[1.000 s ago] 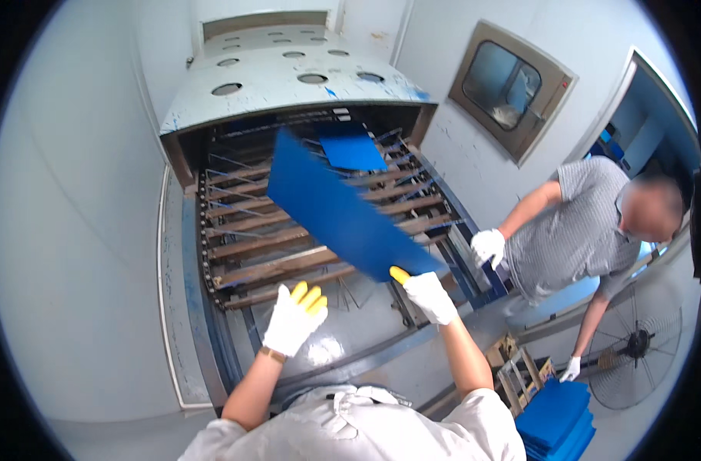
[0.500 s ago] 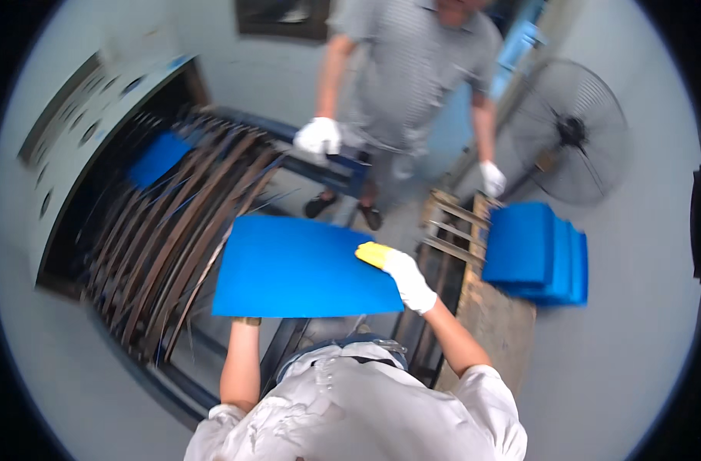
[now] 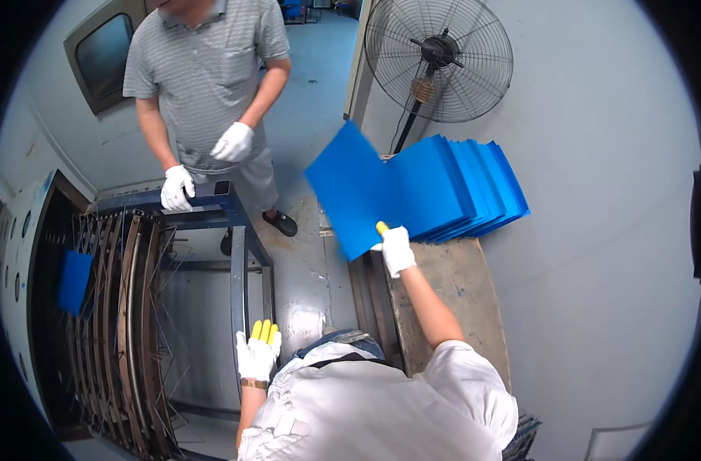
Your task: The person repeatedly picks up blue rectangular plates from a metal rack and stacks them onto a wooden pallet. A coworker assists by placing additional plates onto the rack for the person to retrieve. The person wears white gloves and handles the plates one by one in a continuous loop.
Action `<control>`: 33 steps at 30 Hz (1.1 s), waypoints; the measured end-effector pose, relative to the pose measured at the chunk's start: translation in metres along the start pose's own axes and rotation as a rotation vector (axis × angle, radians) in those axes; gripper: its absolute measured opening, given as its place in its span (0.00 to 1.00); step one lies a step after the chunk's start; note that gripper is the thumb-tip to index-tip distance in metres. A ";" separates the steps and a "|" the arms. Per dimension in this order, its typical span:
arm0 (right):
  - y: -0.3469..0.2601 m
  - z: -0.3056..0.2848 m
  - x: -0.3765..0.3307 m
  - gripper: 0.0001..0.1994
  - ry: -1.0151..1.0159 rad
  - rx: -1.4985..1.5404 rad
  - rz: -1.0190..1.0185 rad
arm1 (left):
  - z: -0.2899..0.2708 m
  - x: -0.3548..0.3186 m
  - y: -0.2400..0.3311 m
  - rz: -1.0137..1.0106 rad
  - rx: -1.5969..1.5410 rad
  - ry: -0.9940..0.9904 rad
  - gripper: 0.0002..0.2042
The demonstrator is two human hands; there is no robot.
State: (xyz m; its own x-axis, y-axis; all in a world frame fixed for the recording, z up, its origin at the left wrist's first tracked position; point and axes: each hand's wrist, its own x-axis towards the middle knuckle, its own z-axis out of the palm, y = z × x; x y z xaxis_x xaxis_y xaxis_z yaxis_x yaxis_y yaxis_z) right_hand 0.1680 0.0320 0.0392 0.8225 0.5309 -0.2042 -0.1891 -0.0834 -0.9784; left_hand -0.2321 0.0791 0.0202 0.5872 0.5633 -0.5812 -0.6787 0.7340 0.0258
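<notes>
Above wooden pallet (image 3: 450, 276): blue sheet (image 3: 354, 188) hanging tilted, right hand (image 3: 397, 249) fingers clamping its lower edge, just beside blue sheet stack (image 3: 462, 184). Left hand (image 3: 257, 353) fingers resting together, touching nothing, near steel frame (image 3: 238, 261).

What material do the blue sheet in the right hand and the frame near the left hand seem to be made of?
Blue sheet: probably rigid plastic, matte; it stays flat though the right hand grips only one corner. Frame: seemingly painted steel, blue-grey with worn patches, close beside the left hand.

co-worker's (image 3: 205, 69) head cut off, stack (image 3: 473, 180) partly hidden
</notes>
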 end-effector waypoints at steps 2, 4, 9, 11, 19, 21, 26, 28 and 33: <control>-0.010 -0.012 0.021 0.09 0.191 -0.225 -0.079 | -0.015 -0.002 -0.004 0.016 -0.012 0.021 0.26; -0.006 -0.039 0.055 0.09 0.352 -0.473 -0.204 | -0.024 -0.002 -0.011 0.003 -0.026 0.011 0.25; 0.017 -0.073 0.109 0.08 0.509 -0.570 -0.422 | -0.027 0.003 -0.019 0.038 -0.034 0.031 0.25; 0.004 -0.053 0.097 0.10 0.470 -0.581 -0.241 | -0.031 0.000 -0.017 0.070 -0.022 0.045 0.26; 0.036 -0.089 0.106 0.12 0.339 -1.155 -0.283 | -0.029 -0.001 -0.022 0.051 -0.010 0.050 0.25; 0.047 -0.098 0.112 0.12 0.249 -1.338 -0.261 | -0.032 0.002 -0.020 0.062 0.003 0.066 0.26; 0.055 -0.106 0.112 0.09 0.167 -1.287 -0.230 | -0.032 0.005 -0.019 0.041 0.030 0.066 0.26; 0.056 -0.109 0.111 0.09 0.164 -0.964 -0.039 | -0.029 0.006 -0.019 0.027 0.030 0.068 0.26; 0.031 -0.104 0.095 0.11 0.134 -0.266 0.344 | -0.034 0.008 -0.018 0.033 0.014 0.068 0.26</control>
State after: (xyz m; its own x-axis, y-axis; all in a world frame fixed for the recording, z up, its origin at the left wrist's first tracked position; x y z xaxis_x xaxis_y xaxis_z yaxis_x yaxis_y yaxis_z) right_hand 0.2959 -0.0079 -0.0139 0.8011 0.3220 -0.5045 -0.3340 -0.4588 -0.8234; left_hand -0.2300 0.0571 -0.0124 0.5331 0.5605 -0.6338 -0.6905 0.7211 0.0570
